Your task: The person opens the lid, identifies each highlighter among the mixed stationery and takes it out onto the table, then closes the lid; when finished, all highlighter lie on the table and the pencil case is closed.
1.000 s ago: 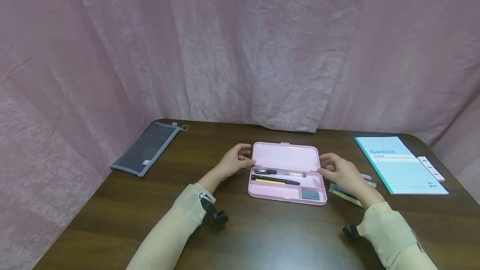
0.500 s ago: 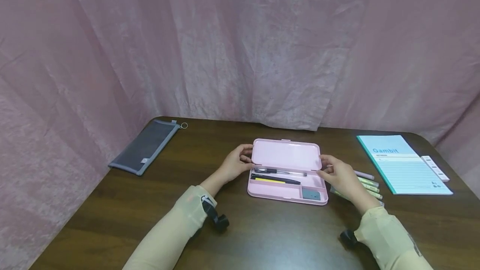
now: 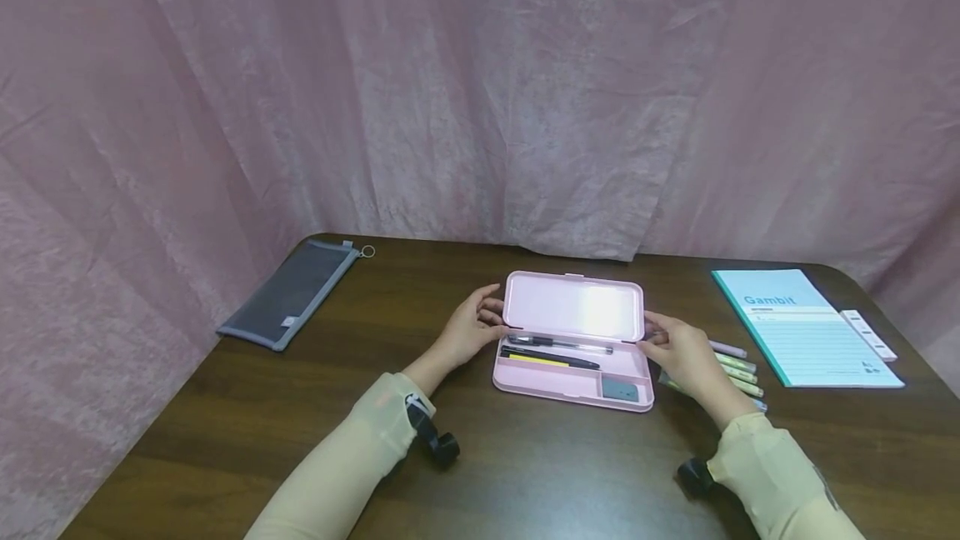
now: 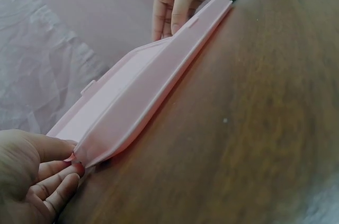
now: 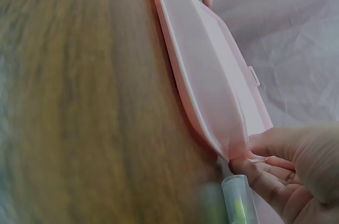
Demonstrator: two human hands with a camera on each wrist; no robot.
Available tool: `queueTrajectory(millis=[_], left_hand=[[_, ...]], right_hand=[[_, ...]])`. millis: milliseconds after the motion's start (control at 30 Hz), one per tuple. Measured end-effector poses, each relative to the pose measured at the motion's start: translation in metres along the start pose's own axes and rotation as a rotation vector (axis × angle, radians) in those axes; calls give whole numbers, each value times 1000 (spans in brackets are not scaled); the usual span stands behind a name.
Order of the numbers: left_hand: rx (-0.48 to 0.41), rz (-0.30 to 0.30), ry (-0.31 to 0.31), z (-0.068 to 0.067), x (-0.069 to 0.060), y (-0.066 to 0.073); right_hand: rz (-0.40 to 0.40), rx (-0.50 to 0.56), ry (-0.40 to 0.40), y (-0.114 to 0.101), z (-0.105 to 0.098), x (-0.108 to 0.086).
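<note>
An opened pink pencil case (image 3: 547, 379) lies in the middle of the table, its lid (image 3: 555, 307) tilted up at the back. Inside are a clear-barrelled pen (image 3: 570, 346), a black pen (image 3: 562, 359) with something yellow alongside, and a grey-blue eraser (image 3: 620, 389) in the front right compartment. My left hand (image 3: 468, 330) pinches the case's left side near the hinge, thumb on top and fingers beneath. On the opposite side my right hand (image 3: 681, 357) holds the matching corner between thumb and fingers. In the right wrist view, a clear-capped marker (image 5: 238, 197) is just below those fingers.
Several pale markers (image 3: 742, 375) lie right of the case, partly behind my right hand. Farther right are a notebook (image 3: 810, 332) and a small white strip (image 3: 870, 336). A grey mesh zip pouch (image 3: 292, 294) rests at the far left. Pink curtain (image 3: 480, 107) hangs behind the table.
The lid has tilted further upward, its back edge rising, and now catches a bright reflection. My right hand has shifted slightly, so more of the markers shows. Both hands stay at the case's sides.
</note>
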State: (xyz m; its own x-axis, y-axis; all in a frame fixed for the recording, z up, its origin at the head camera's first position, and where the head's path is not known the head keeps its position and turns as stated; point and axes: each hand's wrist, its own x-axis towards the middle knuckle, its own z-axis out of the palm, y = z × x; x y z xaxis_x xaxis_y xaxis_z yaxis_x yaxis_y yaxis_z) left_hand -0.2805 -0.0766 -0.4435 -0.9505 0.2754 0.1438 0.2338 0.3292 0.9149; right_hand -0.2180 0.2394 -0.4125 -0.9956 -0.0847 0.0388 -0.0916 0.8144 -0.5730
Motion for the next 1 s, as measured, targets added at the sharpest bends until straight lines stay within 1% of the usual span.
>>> queueTrajectory(millis=[233,367,533,733,900,1000], left_hand=[[9,-39,-19,0,0,1],[18,-34,-30,-1,1,-1],[-13,-21,-31,0,1,-3],[-35,-15,-27,0,0,0],[-44,0,-29,0,0,0],[-40,-6,-31,0,-1,-2]], right_hand=[[-20,9,23,2,2,1],[-21,16,38,3,2,1],[-23,28,53,4,3,0],[-27,42,75,4,3,-1],[-16,52,73,4,3,-2],[-19,50,68,5,2,-2]])
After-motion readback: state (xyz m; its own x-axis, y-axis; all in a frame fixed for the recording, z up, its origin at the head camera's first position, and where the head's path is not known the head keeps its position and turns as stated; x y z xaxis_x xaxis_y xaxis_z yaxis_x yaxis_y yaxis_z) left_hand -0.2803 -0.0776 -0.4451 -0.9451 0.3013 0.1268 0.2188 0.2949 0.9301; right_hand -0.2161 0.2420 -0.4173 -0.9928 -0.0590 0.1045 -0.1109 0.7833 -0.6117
